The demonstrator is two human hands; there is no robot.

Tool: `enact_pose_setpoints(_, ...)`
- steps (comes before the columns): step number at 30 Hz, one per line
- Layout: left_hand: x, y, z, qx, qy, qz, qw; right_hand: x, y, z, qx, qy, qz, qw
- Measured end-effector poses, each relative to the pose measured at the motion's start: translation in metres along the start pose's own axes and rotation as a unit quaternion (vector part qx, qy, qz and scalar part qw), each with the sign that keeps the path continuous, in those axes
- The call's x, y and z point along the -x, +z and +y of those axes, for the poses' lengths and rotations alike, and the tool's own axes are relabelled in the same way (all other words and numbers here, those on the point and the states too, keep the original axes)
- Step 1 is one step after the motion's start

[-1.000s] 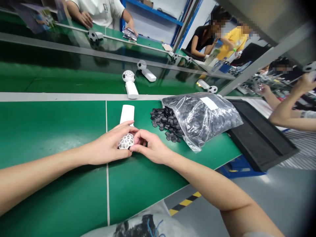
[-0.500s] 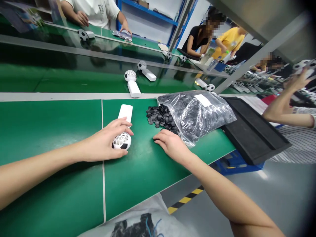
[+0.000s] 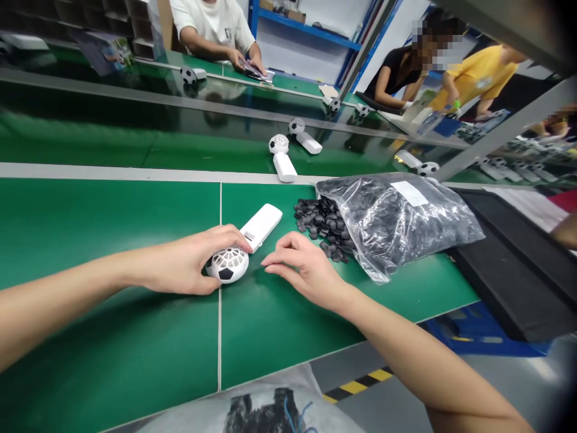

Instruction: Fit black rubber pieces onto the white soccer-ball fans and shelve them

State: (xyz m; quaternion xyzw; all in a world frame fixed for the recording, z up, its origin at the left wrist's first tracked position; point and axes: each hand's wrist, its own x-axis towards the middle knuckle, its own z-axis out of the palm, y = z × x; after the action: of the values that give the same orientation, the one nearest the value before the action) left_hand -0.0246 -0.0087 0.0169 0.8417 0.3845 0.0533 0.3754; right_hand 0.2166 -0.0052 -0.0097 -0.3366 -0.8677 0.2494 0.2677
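Observation:
My left hand (image 3: 193,260) is curled round the football-patterned round head of a white handheld fan (image 3: 231,264). The fan lies on the green table, its white handle slanting up and away to the right, with a small dark slot near the head. My right hand (image 3: 304,264) hovers just right of the fan head, thumb and fingers pinched together. Whatever sits in that pinch is hidden or too small to name. Beyond it, small black pieces (image 3: 322,218) spill from the mouth of a clear plastic bag (image 3: 406,228) with a white label.
Past the table's pale edge, a belt carries more fans, one (image 3: 283,159) standing out nearest. A black tray (image 3: 518,270) lies right of the bag, over a blue crate (image 3: 478,328). Across the belt, a person in a white shirt (image 3: 216,30) handles a flat packet.
The fan has been turned so its handle points right, showing a slot. My right hand has come away from the black pieces towards the fan head. The view has shifted left.

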Motion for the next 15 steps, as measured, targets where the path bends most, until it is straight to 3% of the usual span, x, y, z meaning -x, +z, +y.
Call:
enact_pose_setpoints(3,0.003,0.002,0.001,-0.007,0.001,0.012,1.0,-0.006,0.004,-0.003,-0.019,-0.006,-0.019,1.0)
enact_pose_setpoints(8,0.011,-0.002,-0.001,-0.009,-0.007,-0.009,1.0,-0.012,0.006,-0.008,-0.077,0.058,-0.094,0.991)
enact_pose_setpoints(10,0.015,0.0,-0.001,-0.009,-0.012,-0.007,1.0,-0.014,0.007,-0.01,-0.068,0.054,-0.118,0.989)
enact_pose_setpoints(15,0.015,0.021,-0.003,-0.014,-0.07,0.119,0.99,-0.018,0.009,-0.014,-0.049,0.035,-0.139,0.988)
